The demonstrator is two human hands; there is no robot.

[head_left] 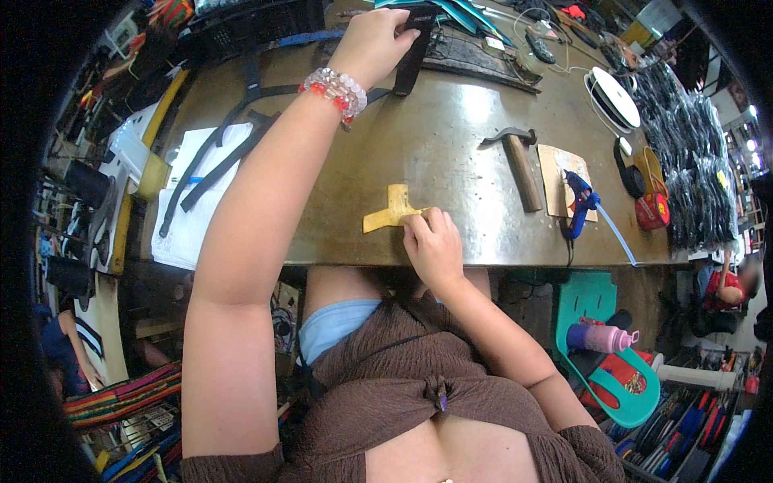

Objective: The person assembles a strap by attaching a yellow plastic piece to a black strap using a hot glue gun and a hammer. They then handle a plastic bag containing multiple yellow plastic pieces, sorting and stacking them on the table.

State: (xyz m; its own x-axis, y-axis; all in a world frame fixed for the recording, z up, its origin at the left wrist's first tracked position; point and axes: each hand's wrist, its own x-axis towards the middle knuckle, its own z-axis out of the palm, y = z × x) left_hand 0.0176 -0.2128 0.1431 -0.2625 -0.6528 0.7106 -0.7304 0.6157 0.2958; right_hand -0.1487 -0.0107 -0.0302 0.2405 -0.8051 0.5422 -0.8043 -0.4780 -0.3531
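My left hand (pixel 372 42) reaches to the far side of the metal-topped table (pixel 346 173). Its fingers pinch a flat black strip (pixel 412 64), which hangs down toward the tabletop. A yellow T-shaped piece (pixel 397 206) lies near the table's front edge. My right hand (pixel 436 248) is closed on its right arm, with the fingertips covering that end. Right of the yellow piece rests a hammer (pixel 524 171) with a wooden handle. Beyond it, a blue glue gun (pixel 577 201) with a blue glue stick lies on a piece of cardboard (pixel 558 164).
Black straps (pixel 216 165) trail over white papers (pixel 211 211) on the left. A white disc-shaped reel (pixel 615 98) and black plastic-wrapped bundles (pixel 684 153) stand at the right. A green plastic chair (pixel 586 298) holds a pink bottle (pixel 600 337). Other people sit at both far sides.
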